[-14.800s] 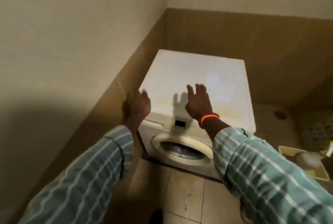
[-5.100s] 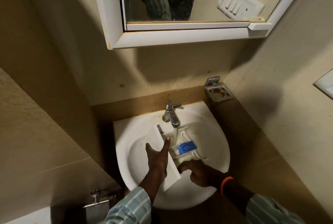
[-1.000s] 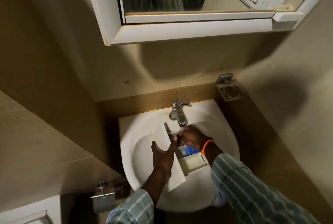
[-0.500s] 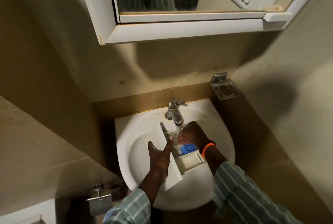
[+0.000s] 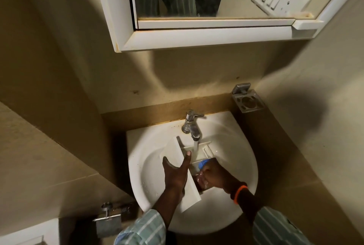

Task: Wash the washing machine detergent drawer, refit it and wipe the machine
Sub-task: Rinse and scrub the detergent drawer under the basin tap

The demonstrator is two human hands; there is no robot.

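Drawer (image 5: 192, 167) lies in your sink (image 5: 244, 158) under the tap (image 5: 192, 126), left hand (image 5: 176, 173) fingers closed on its front, right hand (image 5: 213, 177) fingers curled inside, so water rinses each compartment.

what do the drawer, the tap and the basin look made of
Detergent drawer: likely matte white moulded plastic, thin flat panel and ribbed compartments. Tap: polished metal, probably chromed, with bright reflections. Basin: seemingly glazed white ceramic, smooth glossy curved bowl.

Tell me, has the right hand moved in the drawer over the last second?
Yes. The right hand has shifted from under the tap toward the sink's near rim.
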